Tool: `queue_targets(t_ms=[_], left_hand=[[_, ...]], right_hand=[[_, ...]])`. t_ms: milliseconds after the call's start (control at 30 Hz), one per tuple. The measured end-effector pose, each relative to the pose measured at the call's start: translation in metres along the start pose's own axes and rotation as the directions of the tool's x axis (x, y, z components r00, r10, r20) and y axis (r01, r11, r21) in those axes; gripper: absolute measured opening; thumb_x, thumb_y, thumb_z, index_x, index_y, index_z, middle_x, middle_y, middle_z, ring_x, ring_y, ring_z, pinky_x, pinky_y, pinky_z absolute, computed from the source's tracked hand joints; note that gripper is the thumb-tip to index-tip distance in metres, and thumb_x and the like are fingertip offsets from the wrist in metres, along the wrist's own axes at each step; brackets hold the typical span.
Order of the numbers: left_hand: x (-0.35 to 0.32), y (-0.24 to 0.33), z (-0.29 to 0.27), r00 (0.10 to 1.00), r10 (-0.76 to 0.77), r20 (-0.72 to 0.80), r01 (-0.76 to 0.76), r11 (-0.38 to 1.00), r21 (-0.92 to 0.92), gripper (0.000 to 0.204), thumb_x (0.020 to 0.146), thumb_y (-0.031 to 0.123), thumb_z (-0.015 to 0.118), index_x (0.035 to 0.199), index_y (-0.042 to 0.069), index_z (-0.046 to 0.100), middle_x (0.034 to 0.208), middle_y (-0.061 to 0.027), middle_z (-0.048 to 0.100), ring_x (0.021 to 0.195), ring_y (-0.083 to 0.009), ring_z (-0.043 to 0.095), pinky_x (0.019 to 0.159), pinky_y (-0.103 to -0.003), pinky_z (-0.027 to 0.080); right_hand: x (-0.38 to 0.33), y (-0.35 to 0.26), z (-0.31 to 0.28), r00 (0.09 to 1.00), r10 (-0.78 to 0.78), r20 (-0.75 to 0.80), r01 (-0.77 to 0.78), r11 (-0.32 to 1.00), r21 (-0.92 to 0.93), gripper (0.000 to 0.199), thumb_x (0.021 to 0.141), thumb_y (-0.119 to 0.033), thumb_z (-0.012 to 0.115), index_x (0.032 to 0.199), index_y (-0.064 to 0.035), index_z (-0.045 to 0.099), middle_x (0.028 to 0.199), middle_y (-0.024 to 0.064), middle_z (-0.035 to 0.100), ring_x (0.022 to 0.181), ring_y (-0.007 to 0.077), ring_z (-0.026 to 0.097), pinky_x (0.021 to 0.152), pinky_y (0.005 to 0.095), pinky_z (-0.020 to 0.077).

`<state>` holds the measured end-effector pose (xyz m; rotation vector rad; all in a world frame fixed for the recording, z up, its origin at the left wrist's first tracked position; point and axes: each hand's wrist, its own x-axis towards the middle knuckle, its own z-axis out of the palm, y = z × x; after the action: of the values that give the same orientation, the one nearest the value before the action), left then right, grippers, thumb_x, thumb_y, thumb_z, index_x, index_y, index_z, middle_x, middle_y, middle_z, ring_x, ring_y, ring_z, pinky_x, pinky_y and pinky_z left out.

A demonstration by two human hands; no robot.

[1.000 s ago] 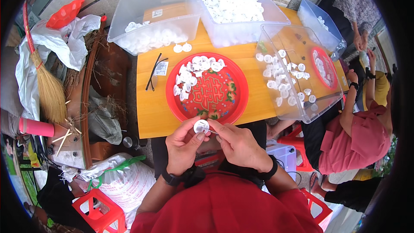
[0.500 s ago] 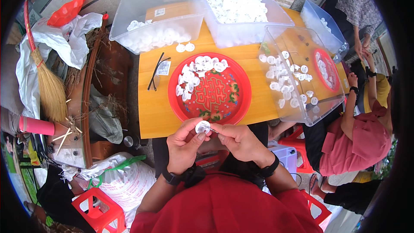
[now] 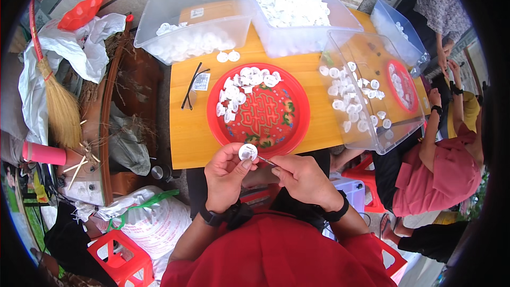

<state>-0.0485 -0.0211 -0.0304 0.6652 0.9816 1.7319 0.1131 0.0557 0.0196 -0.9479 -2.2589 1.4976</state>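
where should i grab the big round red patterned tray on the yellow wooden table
Probably grip the tray by its raised rim from left and right: it is wide and round, and small white plastic pieces cluster toward its far left, so a one-sided grip might tip it.

Left hand (image 3: pixel 224 178) and right hand (image 3: pixel 306 179) pinch, 2 forearms (image 3: pixel 197 237) angled inward.

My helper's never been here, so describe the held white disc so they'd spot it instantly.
Find the wooden table, then the round red tray at its near edge. By its near rim, the left hand pinches the white disc. Unlike the white pieces lying in the tray, it has a slim metal tool in the right hand pointing at its edge.
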Motion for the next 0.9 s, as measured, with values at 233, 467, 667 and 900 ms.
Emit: queue_targets(t_ms=[233, 467, 667, 900], left_hand=[[-0.0038, 0.0005, 0.0017, 1.0, 0.007, 0.002, -0.007, 0.998, 0.068, 0.029, 0.083, -0.003, 0.058, 0.111, -0.005, 0.052, 0.099, -0.013, 0.061, 0.087, -0.0188, 0.062, 0.075, -0.03, 0.052], [-0.0043, -0.0009, 0.0024, 0.999, 0.039, 0.018, -0.04, 0.996, 0.08, 0.03, 0.084, -0.004, 0.058, 0.113, -0.005, 0.052, 0.099, -0.0129, 0.062, 0.088, -0.0183, 0.062, 0.076, -0.03, 0.053], [-0.0058, -0.0019, 0.0025, 1.0, 0.029, 0.013, -0.03, 0.995, 0.097, 0.031, 0.084, -0.005, 0.057, 0.114, -0.005, 0.052, 0.1, -0.0129, 0.061, 0.089, -0.0182, 0.062, 0.077, -0.03, 0.053], [-0.0065, -0.0025, 0.004, 0.997, 0.065, 0.029, -0.069, 0.985, 0.157, 0.03, 0.085, -0.004, 0.056, 0.115, -0.005, 0.052, 0.102, -0.0129, 0.061, 0.09, -0.0179, 0.062, 0.077, -0.03, 0.053]], right_hand=[[-0.0021, -0.0013, 0.0009, 0.972, -0.215, -0.094, 0.175, 0.93, -0.324, 0.031, 0.078, 0.0, 0.058, 0.109, -0.0026, 0.058, 0.084, 0.019, 0.061, 0.072, 0.0351, 0.06, 0.06, 0.0367, 0.0496], [-0.0022, 0.0015, 0.0031, 0.95, -0.285, -0.128, 0.231, 0.917, -0.324, 0.024, 0.08, -0.004, 0.056, 0.104, 0.0003, 0.055, 0.079, 0.0163, 0.059, 0.068, 0.0333, 0.061, 0.057, 0.0405, 0.0476], [-0.0032, -0.001, 0.0008, 0.969, -0.221, -0.111, 0.182, 0.941, -0.285, 0.031, 0.077, 0.005, 0.056, 0.107, 0.0025, 0.057, 0.09, 0.0192, 0.062, 0.077, 0.033, 0.063, 0.065, 0.0348, 0.0514], [-0.0027, 0.0021, 0.0042, 0.95, -0.281, -0.137, 0.234, 0.93, -0.284, 0.023, 0.08, -0.002, 0.055, 0.103, 0.0008, 0.055, 0.077, 0.0163, 0.057, 0.067, 0.0338, 0.06, 0.057, 0.0402, 0.0478]])
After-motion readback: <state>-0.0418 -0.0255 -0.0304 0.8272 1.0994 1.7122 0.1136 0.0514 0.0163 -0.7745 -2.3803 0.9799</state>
